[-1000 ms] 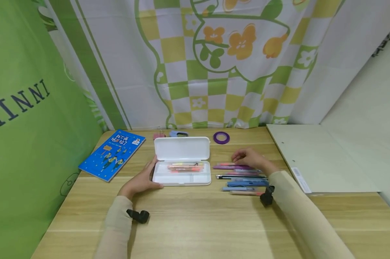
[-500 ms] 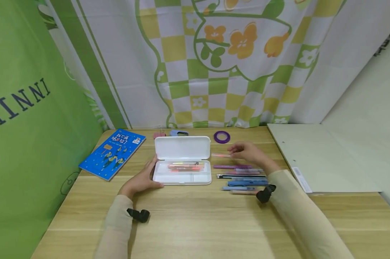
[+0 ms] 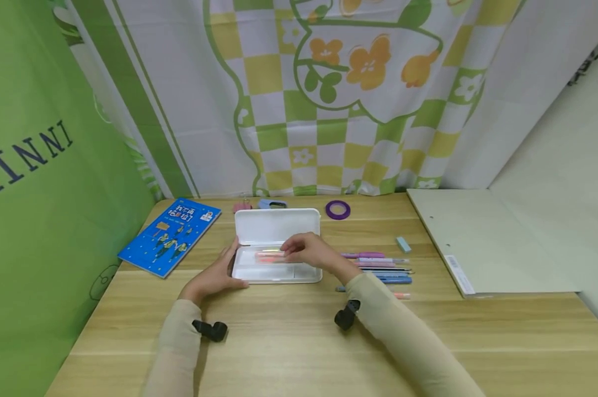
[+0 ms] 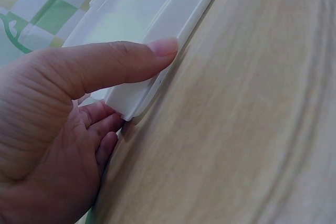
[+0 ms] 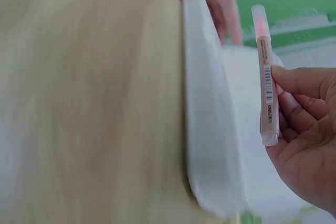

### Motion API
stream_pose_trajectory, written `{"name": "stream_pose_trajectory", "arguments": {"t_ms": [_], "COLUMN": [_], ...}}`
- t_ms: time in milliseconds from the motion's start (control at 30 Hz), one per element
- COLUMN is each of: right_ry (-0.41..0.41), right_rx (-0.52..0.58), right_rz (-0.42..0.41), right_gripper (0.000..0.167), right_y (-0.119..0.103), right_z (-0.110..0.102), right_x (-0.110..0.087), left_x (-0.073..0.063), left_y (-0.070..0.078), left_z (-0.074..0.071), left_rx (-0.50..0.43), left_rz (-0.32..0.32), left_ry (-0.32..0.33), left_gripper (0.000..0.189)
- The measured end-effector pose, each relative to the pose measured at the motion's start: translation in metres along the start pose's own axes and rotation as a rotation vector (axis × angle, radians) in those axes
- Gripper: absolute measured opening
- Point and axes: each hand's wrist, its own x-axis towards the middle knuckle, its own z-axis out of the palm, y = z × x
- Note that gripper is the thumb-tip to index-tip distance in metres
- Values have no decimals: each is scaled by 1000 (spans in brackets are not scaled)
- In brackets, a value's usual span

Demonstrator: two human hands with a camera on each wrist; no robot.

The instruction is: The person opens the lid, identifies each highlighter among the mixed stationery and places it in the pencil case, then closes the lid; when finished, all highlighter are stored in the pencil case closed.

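A white pencil case (image 3: 277,227) lies on the table with its lid raised. My left hand (image 3: 215,277) grips its left end, the thumb (image 4: 131,61) on the front edge and the other fingers curled at the corner. Over the case, my right hand (image 3: 313,255) pinches a highlighter (image 5: 266,80) with a clear cap, an orange-pink tip and a barcode label. Several pens (image 3: 270,260) with pale and orange-pink parts lie in the back compartment, partly hidden by the right hand. To the right, a row of pens and pencils (image 3: 385,264) lies partly behind the right forearm.
A light blue eraser (image 3: 403,244) lies beyond the pen row. Behind the case are a purple tape roll (image 3: 337,209), a blue-grey item (image 3: 272,204) and a pink item (image 3: 242,206). A blue book (image 3: 171,237) lies left, a large pale board (image 3: 492,242) right.
My right hand has picked the highlighter from the back of the pen row and carried it left over the case. The eraser has come into sight. My left hand stays at the case.
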Motion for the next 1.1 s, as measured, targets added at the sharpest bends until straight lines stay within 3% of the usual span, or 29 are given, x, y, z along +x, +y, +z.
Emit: {"name": "stream_pose_trajectory", "arguments": {"t_ms": [233,433,667,833,1100], "right_ry": [16,57,40,33,39], "right_rx": [-132,-219,-244,-199,14], "right_rz": [-13,-15,-77,-23,49], "right_gripper": [15,14,13,15,15], "right_y": [-1,0,-6,-3,1], "right_z": [32,45,54,52,37], "right_x": [15,17,16,17,13], "left_x": [-1,0,-1,-1,-1], "left_y": [2,-1,-2,-3,0], "left_z": [0,1,0,0,-1], "left_rx": [-2,-2,-12,-16,-6], "left_rz": [-3,18,44,46,38], "left_ry": [-10,-9,-6,-4,-6], "left_gripper": [120,122,121,119,119]}}
